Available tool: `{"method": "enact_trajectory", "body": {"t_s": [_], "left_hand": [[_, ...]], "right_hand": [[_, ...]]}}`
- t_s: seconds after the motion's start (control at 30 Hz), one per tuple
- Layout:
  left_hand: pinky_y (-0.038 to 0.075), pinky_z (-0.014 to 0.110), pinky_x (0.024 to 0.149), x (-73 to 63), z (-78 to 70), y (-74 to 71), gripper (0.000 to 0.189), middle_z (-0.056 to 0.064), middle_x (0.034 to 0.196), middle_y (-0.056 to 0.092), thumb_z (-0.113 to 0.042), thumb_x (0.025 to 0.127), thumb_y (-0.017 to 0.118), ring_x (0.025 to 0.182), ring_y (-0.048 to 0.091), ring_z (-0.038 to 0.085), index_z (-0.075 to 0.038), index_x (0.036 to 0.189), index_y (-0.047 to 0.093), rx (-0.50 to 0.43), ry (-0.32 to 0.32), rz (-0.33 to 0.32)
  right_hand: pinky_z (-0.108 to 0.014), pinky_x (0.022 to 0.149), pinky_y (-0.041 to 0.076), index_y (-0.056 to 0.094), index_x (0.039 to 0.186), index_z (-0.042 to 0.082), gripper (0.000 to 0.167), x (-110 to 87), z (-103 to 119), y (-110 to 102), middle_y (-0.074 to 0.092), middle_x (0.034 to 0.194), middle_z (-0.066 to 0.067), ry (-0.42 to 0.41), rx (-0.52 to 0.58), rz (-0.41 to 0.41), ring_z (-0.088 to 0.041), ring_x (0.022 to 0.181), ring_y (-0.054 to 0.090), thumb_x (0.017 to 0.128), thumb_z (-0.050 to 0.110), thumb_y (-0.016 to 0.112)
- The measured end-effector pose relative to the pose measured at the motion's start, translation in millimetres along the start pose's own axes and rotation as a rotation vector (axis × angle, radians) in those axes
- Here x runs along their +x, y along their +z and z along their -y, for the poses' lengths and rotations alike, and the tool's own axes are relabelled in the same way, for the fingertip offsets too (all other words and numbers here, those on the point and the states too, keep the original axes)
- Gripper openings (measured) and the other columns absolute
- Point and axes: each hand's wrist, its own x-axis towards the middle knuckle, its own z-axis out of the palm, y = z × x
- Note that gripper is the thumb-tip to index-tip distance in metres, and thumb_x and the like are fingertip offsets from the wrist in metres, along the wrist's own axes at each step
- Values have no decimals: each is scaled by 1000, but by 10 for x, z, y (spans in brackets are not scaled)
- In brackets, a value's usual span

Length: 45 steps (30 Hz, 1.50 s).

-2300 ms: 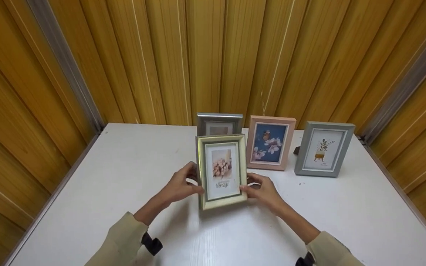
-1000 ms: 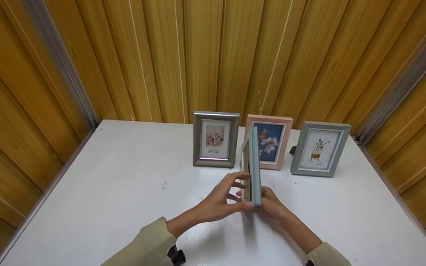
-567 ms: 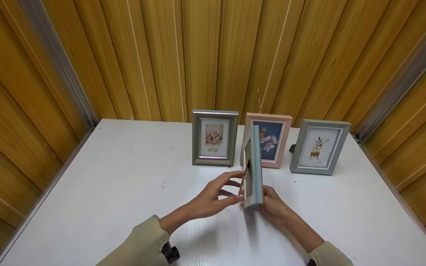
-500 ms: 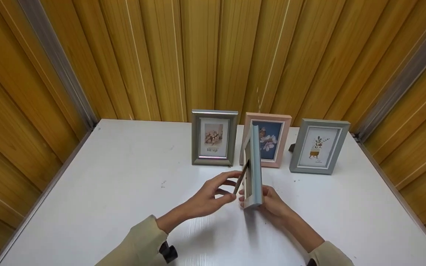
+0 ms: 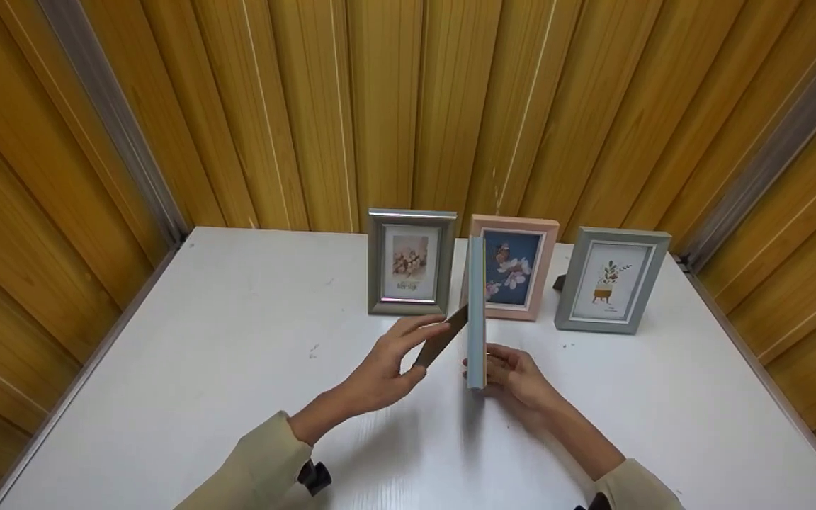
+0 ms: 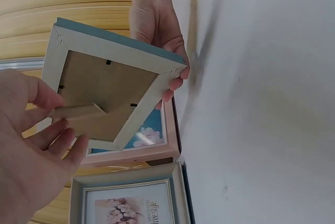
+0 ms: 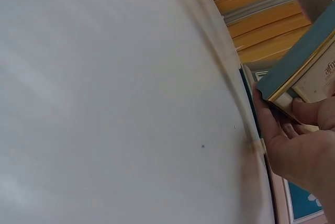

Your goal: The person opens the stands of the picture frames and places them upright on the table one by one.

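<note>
A picture frame [image 5: 477, 312] with pale blue sides is upright and edge-on in the head view. My right hand [image 5: 525, 382] grips it near the bottom, thumb over the front in the right wrist view. On the other side, my left hand [image 5: 383, 368] pinches the brown stand leg [image 5: 443, 336], which slants out from the back. The left wrist view shows the brown backing board [image 6: 112, 80] with small black clips and a pale wooden border. The picture side faces away from the head camera.
Three more frames stand at the back of the white table [image 5: 266, 319]: a grey-brown frame [image 5: 375, 269], a pink frame [image 5: 548, 269] behind the held one, and a grey-green frame [image 5: 652, 283] at right. A wood-patterned wall [image 5: 408, 106] rises behind them.
The held frame has turned from face-on to edge-on. The left hand has gone round to the back and pulled the stand leg outward to the left.
</note>
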Motion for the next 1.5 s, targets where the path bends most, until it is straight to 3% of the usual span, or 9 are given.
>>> {"method": "enact_trajectory", "body": {"t_s": [0.1, 0.2, 0.3, 0.43, 0.63, 0.93, 1.17, 1.33, 1.5], "left_hand": [[48, 46, 110, 23, -35, -9, 50, 14, 147, 56, 9, 93, 60, 137, 50, 28, -4, 141, 59, 71, 36, -55], [50, 44, 107, 38, -48, -12, 37, 9, 136, 65, -5, 100, 60, 128, 56, 25, -5, 137, 63, 51, 24, -82], [53, 42, 98, 47, -32, -11, 34, 4, 125, 71, -21, 104, 60, 116, 62, 22, -8, 134, 65, -1, -40, -100], [56, 35, 81, 65, 32, -10, 34, 5, 107, 75, -26, 98, 69, 93, 67, 19, -7, 126, 68, -22, -145, -157], [62, 38, 82, 44, 169, -97, 40, 13, 104, 75, -20, 93, 75, 94, 71, 24, -2, 128, 66, -3, -283, -219], [63, 37, 77, -71, 379, -285, 49, 24, 112, 73, -12, 95, 71, 99, 72, 37, 9, 137, 57, -10, -361, -348], [63, 33, 77, -184, 590, -438, 46, 30, 119, 70, -1, 94, 68, 104, 72, 41, 8, 138, 57, -131, -455, -466], [63, 34, 79, -379, 741, -605, 47, 32, 124, 67, 3, 94, 66, 111, 70, 44, 9, 140, 56, -122, -532, -542], [63, 30, 79, -619, 848, -831, 47, 32, 126, 66, 4, 94, 66, 114, 69, 45, 7, 140, 56, -62, -571, -565]], "right_hand": [[-28, 84, 61, 33, 148, -18, 57, 4, 50, 32, 73, 116, -4, -14, -68, -94, -8, 98, 71, 105, 11, 56], [-27, 80, 61, 39, 146, -16, 52, 12, 96, 76, 73, 111, -3, -24, -113, -197, -7, 93, 70, 103, 8, 57], [-27, 77, 61, 46, 143, -11, 45, 25, 137, 116, 74, 108, -4, -35, -116, -304, -8, 90, 71, 101, 2, 58], [-26, 76, 61, 53, 138, -9, 40, 45, 202, 168, 73, 109, -8, -84, -123, -398, -8, 90, 71, 98, -5, 59], [-24, 78, 61, 55, 138, -4, 44, 81, 297, 236, 70, 117, -18, -166, -147, -455, -10, 95, 71, 95, -7, 63], [-20, 79, 58, 60, 131, 1, 46, 208, 405, 427, 73, 118, -22, -283, -298, -465, -28, 105, 73, 88, -7, 72], [-30, 84, 61, 62, 124, -5, 42, 494, 336, 636, 74, 109, -24, -495, -403, -431, -35, 99, 73, 84, -9, 75], [-37, 75, 64, 61, 124, -5, 40, 664, 206, 859, 69, 117, -26, -548, -411, -327, -42, 102, 72, 86, -9, 72], [-33, 80, 63, 57, 133, -6, 41, 782, 174, 1064, 61, 129, -27, -547, -495, -143, -46, 111, 67, 93, -6, 67]]}}
